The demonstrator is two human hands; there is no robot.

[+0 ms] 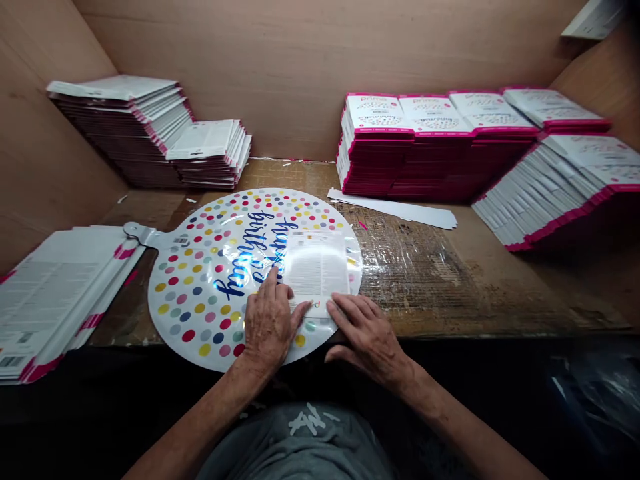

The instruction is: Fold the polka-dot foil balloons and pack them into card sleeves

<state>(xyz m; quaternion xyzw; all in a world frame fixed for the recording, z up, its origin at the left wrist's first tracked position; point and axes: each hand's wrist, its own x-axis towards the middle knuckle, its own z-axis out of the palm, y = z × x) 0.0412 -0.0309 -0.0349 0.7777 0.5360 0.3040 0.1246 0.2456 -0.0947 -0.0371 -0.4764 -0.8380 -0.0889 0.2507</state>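
A round foil balloon [215,280] lies flat on the table, printed with coloured polka dots and blue "happy birthday" script that reads upside down from my side. A printed paper sheet [317,263] lies on its right half, with a narrow white card strip [311,307] along the sheet's near edge. My left hand [270,323] rests flat on the balloon and the strip's left end. My right hand [367,330] rests beside it, its fingertips on the strip's right end. Both hands press down without gripping.
Stacks of white, pink-edged flat packs stand at the back left [145,127], back right [430,143], right [565,187] and near left [60,300]. Loose white card strips [393,208] lie on the plastic-covered wooden table [420,280]. Cardboard walls [300,67] surround the table.
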